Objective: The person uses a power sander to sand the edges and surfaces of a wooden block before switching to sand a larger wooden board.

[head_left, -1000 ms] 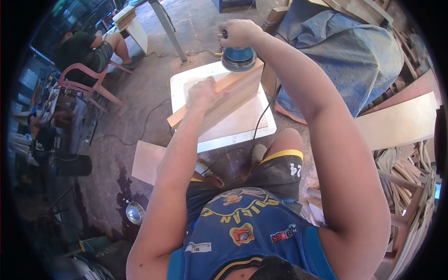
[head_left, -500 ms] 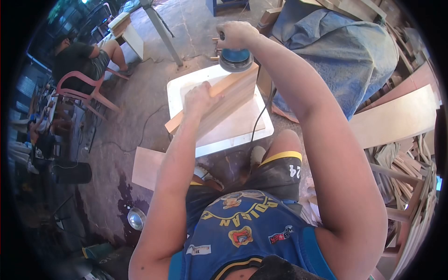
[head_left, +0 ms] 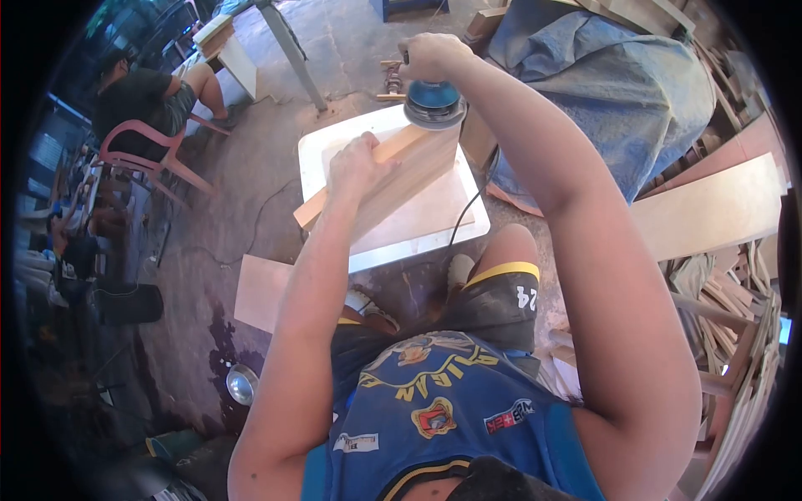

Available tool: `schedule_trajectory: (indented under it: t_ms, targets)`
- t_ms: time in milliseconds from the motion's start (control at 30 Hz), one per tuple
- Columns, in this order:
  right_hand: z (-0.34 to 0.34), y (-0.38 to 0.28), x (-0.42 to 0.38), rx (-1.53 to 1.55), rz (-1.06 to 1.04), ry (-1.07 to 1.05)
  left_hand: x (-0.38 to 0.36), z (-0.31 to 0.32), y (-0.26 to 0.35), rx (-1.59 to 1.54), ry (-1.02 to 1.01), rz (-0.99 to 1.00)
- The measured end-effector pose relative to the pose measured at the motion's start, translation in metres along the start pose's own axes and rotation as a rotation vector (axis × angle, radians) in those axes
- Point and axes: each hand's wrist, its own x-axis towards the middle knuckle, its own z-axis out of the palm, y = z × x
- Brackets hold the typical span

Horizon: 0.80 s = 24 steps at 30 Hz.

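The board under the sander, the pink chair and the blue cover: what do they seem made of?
Board: wood, apparently unvarnished, striped grain showing. Pink chair: likely plastic, matt, smoothly rounded frame. Blue cover: tarpaulin or cloth, dull, creased; can't tell which.

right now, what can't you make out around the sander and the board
All in the head view:
- Sander underside: hidden by its own body, so whether the pad spins can't be told.
- Right hand fingertips: mostly hidden behind the hand itself.
- Board far face: hidden by the board's near side.
- Whatever lies under the tarp: covered.
- Left-edge clutter: too dark and blurred.
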Motion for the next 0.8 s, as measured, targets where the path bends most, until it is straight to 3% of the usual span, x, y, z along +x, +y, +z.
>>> schedule_trajectory:
  t_ms: [167, 267, 400, 500, 567, 800]
  targets:
    - [0.012, -0.036, -0.018, 0.039, -0.106, 0.065, -0.003, 0.011, -0.007, -0.162, 0.292, 0.224]
    - [0.004, -0.069, -0.03, 0.05, -0.141, 0.05, 0.001, 0.013, -0.008, -0.229, 0.371, 0.213]
    - [0.002, -0.106, -0.037, 0.036, -0.138, -0.026, -0.004, 0.0, -0.009, -0.439, 0.235, 0.211]
    - [0.008, -0.127, -0.038, 0.088, -0.175, -0.013, 0.005, 0.009, -0.022, -0.504, 0.313, 0.051]
    - [0.006, -0.139, -0.042, 0.13, -0.165, -0.001, 0.004, 0.016, -0.03, -0.579, 0.402, 0.044]
    - [0.002, -0.141, -0.049, 0.162, -0.117, -0.018, 0.011, 0.025, -0.041, -0.477, 0.42, 0.107]
